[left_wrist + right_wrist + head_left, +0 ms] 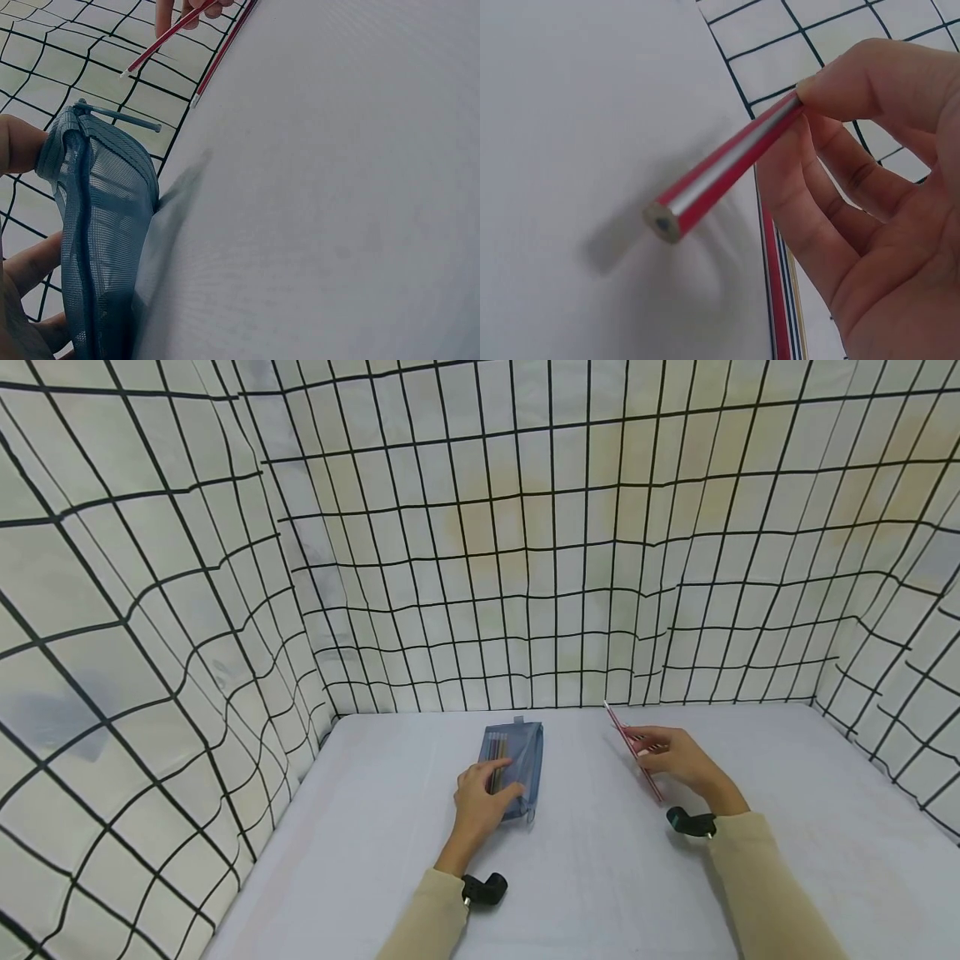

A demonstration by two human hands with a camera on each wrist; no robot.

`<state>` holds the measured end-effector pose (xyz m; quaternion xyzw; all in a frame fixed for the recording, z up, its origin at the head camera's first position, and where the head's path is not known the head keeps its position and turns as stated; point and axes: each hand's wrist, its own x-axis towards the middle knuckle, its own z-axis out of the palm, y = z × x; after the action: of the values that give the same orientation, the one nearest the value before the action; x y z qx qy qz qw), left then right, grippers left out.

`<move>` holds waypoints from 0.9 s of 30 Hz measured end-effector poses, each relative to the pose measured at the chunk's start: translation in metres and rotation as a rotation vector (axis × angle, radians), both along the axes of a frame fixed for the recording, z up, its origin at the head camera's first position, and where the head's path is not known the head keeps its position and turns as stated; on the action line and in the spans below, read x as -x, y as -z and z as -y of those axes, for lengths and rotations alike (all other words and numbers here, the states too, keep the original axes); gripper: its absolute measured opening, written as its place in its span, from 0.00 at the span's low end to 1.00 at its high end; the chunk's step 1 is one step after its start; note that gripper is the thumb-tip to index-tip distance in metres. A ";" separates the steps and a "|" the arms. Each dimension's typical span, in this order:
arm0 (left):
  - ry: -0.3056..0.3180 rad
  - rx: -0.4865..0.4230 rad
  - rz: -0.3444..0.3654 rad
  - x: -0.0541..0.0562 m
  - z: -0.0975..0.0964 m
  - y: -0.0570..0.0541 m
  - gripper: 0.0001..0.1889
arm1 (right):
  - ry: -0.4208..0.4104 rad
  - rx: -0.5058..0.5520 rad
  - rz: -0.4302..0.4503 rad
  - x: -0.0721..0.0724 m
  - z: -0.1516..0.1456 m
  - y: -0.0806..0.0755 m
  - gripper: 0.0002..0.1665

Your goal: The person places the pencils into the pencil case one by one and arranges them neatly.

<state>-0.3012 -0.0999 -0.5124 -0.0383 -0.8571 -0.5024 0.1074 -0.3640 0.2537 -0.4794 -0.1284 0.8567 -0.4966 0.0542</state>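
My left hand (478, 800) grips a blue mesh zip pouch (531, 758) by its sides, thumb on the right and fingers on the left. Several pencils (497, 748) show at the pouch's left part. In the left wrist view the zip (81, 225) runs up the pouch's near edge, with a thin blue pull (124, 118) at its top. Further right, my right hand (681, 762) pinches a red-and-silver striped pencil (731, 161) between thumb and fingers, held tilted above the table. Its blunt end, with a dark core, faces the right wrist camera.
More striped pencils (776, 285) lie on the table beyond my right hand, partly hidden by it. A white cloth (585, 877) covers the table. Black-grid netting over white sheeting (480, 560) rises behind and along both sides. Each wrist carries a small black camera (486, 888).
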 end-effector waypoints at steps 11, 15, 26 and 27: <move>-0.005 0.002 -0.005 0.000 0.000 0.000 0.27 | -0.026 0.114 0.052 0.001 0.023 -0.004 0.36; -0.008 0.003 -0.010 0.000 0.001 0.000 0.27 | 0.003 0.123 0.085 0.001 0.033 -0.004 0.36; -0.009 0.004 -0.002 -0.001 0.000 -0.001 0.27 | 0.072 0.159 0.150 -0.002 0.059 -0.002 0.37; -0.009 0.006 0.000 0.000 0.000 -0.001 0.27 | 0.078 0.158 0.151 -0.002 0.061 -0.002 0.37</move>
<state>-0.3008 -0.1000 -0.5114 -0.0347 -0.8589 -0.4991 0.1095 -0.3615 0.1922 -0.4777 -0.0611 0.8127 -0.5727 0.0888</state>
